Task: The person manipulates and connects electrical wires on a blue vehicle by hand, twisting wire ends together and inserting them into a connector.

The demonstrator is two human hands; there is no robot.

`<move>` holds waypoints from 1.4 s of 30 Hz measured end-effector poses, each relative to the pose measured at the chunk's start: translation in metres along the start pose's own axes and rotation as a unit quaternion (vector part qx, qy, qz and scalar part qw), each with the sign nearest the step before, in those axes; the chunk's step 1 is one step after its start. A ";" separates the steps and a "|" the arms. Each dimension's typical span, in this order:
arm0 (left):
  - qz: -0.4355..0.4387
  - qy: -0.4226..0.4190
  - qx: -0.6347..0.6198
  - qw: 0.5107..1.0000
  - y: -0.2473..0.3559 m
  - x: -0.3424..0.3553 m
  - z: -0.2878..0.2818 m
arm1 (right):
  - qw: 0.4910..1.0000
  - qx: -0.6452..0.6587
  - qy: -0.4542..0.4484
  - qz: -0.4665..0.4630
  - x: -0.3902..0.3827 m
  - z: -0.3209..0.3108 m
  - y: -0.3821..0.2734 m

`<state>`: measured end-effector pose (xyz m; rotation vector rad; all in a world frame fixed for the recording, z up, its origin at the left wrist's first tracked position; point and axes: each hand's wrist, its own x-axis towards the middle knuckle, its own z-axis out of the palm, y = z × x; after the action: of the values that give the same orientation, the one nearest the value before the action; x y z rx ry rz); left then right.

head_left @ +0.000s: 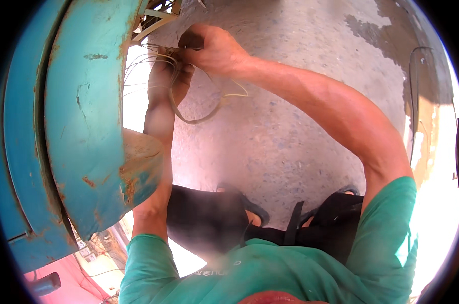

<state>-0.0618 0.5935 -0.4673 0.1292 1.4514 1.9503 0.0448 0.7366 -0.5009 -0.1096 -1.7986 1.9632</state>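
My left hand (163, 77) reaches up beside the edge of a rusty turquoise metal panel (87, 101), its fingers closed on a bundle of thin wires. My right hand (216, 50) meets it from the right, thumb and fingers pinched on the same wires. A greyish cable (191, 121) hangs from between the hands in a loop, and a thin pale wire (237, 95) sticks out from it at the right. Several fine wires (138, 62) arc from the hands toward the panel. The exact joint between the fingertips is too small to make out.
The panel's lower corner (145, 162) is bent and rusted, close to my left forearm. An open metal frame (158, 17) stands just beyond my hands. Below are a concrete floor (290, 131) and my sandalled feet. A dark cord (414, 91) lies at the far right.
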 end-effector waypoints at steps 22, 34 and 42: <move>0.008 -0.048 0.039 0.998 -0.001 0.002 0.006 | 0.924 0.329 -0.130 0.146 -0.004 -0.027 0.019; -0.055 -0.112 -0.033 0.992 0.004 0.014 0.017 | 0.918 0.330 -0.151 0.158 -0.001 -0.069 0.016; -0.041 -0.086 -0.033 0.995 0.007 0.010 0.032 | 0.919 0.338 -0.151 0.139 0.002 -0.082 0.013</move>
<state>-0.0581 0.6237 -0.4525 0.1994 1.2587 1.8698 0.0691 0.8126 -0.5239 0.1831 -1.2023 2.8271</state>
